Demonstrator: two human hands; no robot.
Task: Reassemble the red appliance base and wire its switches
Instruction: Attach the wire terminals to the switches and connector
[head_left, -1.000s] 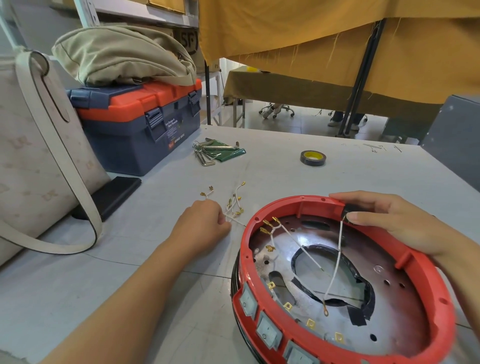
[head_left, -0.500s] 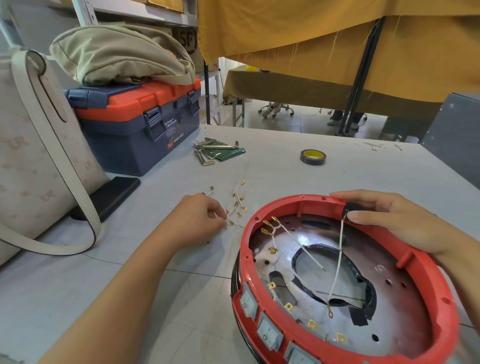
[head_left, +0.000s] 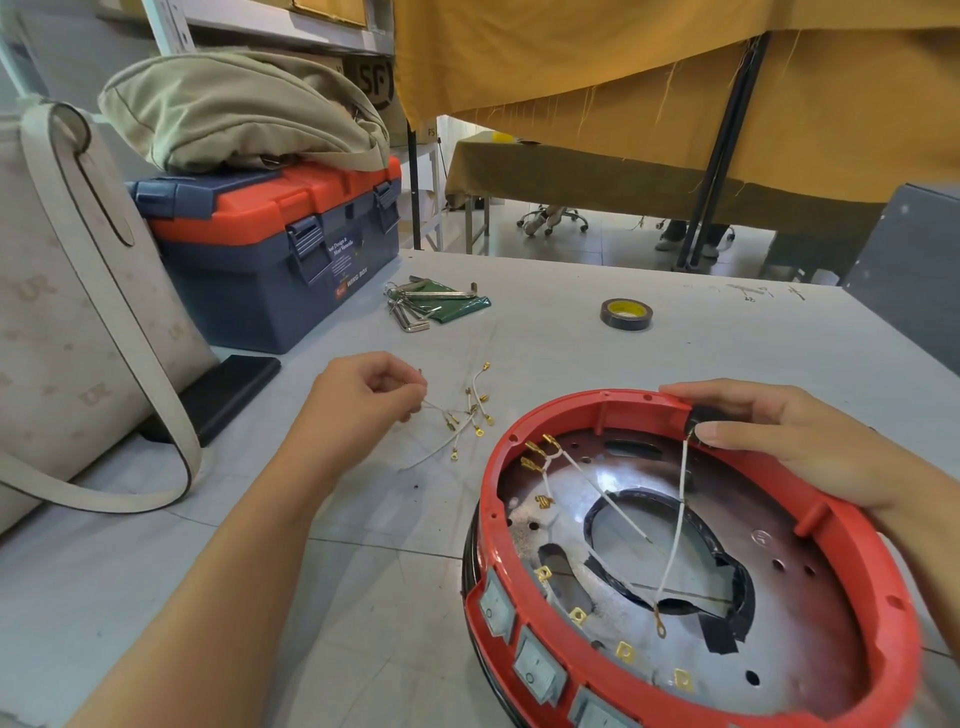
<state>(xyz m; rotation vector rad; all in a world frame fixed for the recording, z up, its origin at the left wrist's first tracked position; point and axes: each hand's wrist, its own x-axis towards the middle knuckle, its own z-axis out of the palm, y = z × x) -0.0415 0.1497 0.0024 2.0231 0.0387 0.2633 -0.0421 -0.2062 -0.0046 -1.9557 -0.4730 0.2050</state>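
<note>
The red appliance base (head_left: 872, 613) lies upside down at the lower right, tilted, showing a metal plate with a dark central opening. Three grey rocker switches (head_left: 537, 662) line its near rim, brass terminals behind them. White wires (head_left: 675, 540) cross the inside. My right hand (head_left: 795, 441) grips the far rim, thumb pressing a white wire against a black part there. Left of the base lies a small pile of loose white wires with brass terminals (head_left: 470, 415). My left hand (head_left: 363, 395) pinches one thin wire at the pile's left edge.
A blue and orange toolbox (head_left: 270, 260) with a khaki bag (head_left: 239, 109) on top stands at the back left, beside a white handbag (head_left: 72, 332) and a black phone (head_left: 223, 395). Hex keys on a green pouch (head_left: 431, 306) and a tape roll (head_left: 626, 314) lie farther back.
My left hand has moved from the pile's near side up and back, lifting off the table while pinching a wire. My right hand and the base have stayed in place.
</note>
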